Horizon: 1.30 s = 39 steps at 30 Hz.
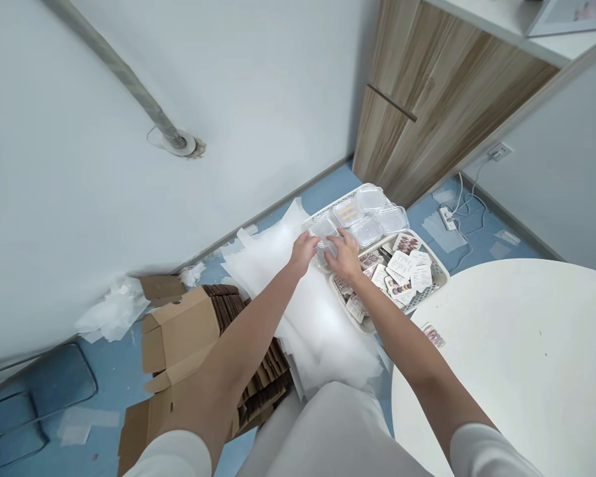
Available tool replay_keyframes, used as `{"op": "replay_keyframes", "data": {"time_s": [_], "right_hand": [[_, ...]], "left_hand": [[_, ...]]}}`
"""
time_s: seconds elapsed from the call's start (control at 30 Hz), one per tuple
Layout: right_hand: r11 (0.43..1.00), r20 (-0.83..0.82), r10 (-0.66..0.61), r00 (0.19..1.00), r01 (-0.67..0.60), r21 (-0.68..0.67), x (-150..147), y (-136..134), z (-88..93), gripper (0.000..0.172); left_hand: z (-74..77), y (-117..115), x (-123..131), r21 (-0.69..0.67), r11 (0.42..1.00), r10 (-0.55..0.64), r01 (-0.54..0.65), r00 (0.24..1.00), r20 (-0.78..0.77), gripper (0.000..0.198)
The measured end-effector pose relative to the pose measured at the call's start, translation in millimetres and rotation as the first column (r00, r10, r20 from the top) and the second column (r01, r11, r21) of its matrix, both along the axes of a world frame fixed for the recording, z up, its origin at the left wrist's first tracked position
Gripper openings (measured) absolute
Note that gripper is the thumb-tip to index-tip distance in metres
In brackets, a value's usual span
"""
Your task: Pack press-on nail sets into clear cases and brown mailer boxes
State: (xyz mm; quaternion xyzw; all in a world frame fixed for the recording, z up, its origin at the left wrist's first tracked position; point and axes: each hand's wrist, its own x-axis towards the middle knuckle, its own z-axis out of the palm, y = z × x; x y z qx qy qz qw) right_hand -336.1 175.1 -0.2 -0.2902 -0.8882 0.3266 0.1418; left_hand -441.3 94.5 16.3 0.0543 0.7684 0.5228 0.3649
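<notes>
Both my hands are at a clear plastic box (pixel 322 228) at the near left end of a white basket (pixel 312 217). My left hand (pixel 305 252) holds the box's left edge, with fingers curled against it. On the right side, my right hand (pixel 344 256) grips the box with bent fingers. More clear plastic boxes (pixel 366 231) lie in that basket, one with orange strips showing. Against it stands a second basket (pixel 434 286), full of white printed cards (pixel 401 264) and packs of reddish, nail-like pieces (pixel 407 242).
White foam sheets (pixel 308 324) are heaped before me. Flattened cardboard boxes (pixel 186 338) stack at left, near a dark folding chair (pixel 40 391). A round white table (pixel 516 344) stands right, bearing a small pack (pixel 433 335). Behind are a wooden cabinet (pixel 427 86) and a power strip (pixel 447 218).
</notes>
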Motion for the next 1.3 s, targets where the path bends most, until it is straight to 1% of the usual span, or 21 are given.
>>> {"op": "replay_keyframes", "data": {"time_s": [0.1, 0.2, 0.27, 0.33, 0.4, 0.5, 0.6, 0.63, 0.7, 0.77, 0.83, 0.9, 0.97, 1.03, 1.13, 1.23, 1.3], "right_hand": [[1.0, -0.104, -0.012, 0.994, 0.009, -0.03, 6, -7, 7.4, 0.039], [0.997, -0.234, -0.043, 0.971, 0.028, -0.067, 18, -19, 19.8, 0.036], [0.994, -0.321, -0.095, 0.942, 0.071, -0.083, 30, -28, 29.5, 0.032], [0.986, -0.394, -0.163, 0.905, 0.134, -0.099, 46, -38, 38.7, 0.027], [0.97, -0.441, -0.242, 0.864, 0.203, -0.135, 67, -50, 45.7, 0.022], [0.916, -0.461, -0.396, 0.794, 0.305, -0.263, 105, -74, 50.5, 0.017], [0.822, -0.427, -0.551, 0.718, 0.376, -0.428, 145, -104, 51.3, 0.02], [0.79, -0.413, -0.59, 0.694, 0.39, -0.473, 158, -114, 52.0, 0.023], [0.734, -0.389, -0.651, 0.652, 0.411, -0.541, 182, -134, 55.3, 0.036], [0.702, -0.37, -0.681, 0.632, 0.419, -0.576, 204, -152, 61.3, 0.052], [0.694, -0.36, -0.685, 0.634, 0.417, -0.587, 226, -166, 68.5, 0.061], [0.698, -0.369, -0.683, 0.631, 0.414, -0.585, 248, -177, 75.2, 0.06], [0.69, -0.39, -0.702, 0.596, 0.433, -0.58, 272, -184, 79.8, 0.056], [0.659, -0.4, -0.742, 0.538, 0.476, -0.583, 298, -188, 82.1, 0.053], [0.587, -0.387, -0.807, 0.445, 0.544, -0.599, 339, -191, 82.1, 0.052], [0.537, -0.38, -0.843, 0.38, 0.566, -0.626, 378, -190, 81.7, 0.051], [0.518, -0.388, -0.855, 0.343, 0.556, -0.65, 401, -186, 82.3, 0.05]], "left_hand": [[12.9, -12, 3, 0.111, 0.993, 0.033, -0.043, 0.995, 0.096, 0.042], [29.0, -24, 10, 0.17, 0.983, 0.051, -0.071, 0.992, 0.119, 0.045], [40.4, -32, 18, 0.193, 0.979, 0.04, -0.063, 0.992, 0.118, 0.048], [51.4, -39, 31, 0.214, 0.976, 0.007, -0.027, 0.996, 0.094, 0.048], [60.6, -49, 47, 0.233, 0.972, -0.046, 0.036, 0.998, 0.038, 0.046], [68.8, -67, 75, 0.262, 0.95, -0.159, 0.171, 0.985, -0.067, 0.042], [70.7, -87, 104, 0.302, 0.898, -0.29, 0.32, 0.947, -0.141, 0.039], [70.7, -93, 114, 0.317, 0.875, -0.33, 0.366, 0.93, -0.163, 0.038], [70.4, -101, 132, 0.342, 0.825, -0.404, 0.45, 0.892, -0.201, 0.035], [70.4, -106, 150, 0.365, 0.773, -0.468, 0.52, 0.854, -0.226, 0.032], [70.1, -108, 169, 0.382, 0.727, -0.522, 0.571, 0.82, -0.233, 0.031], [68.9, -108, 191, 0.391, 0.696, -0.565, 0.602, 0.795, -0.219, 0.033], [67.1, -107, 216, 0.4, 0.673, -0.609, 0.622, 0.773, -0.177, 0.035], [65.3, -105, 243, 0.413, 0.646, -0.657, 0.641, 0.743, -0.125, 0.037], [64.4, -99, 284, 0.431, 0.591, -0.721, 0.682, 0.686, -0.098, 0.037], [66.4, -93, 322, 0.411, 0.507, -0.777, 0.758, 0.608, -0.162, 0.041], [68.9, -90, 345, 0.379, 0.452, -0.81, 0.808, 0.549, -0.205, 0.05]]}}
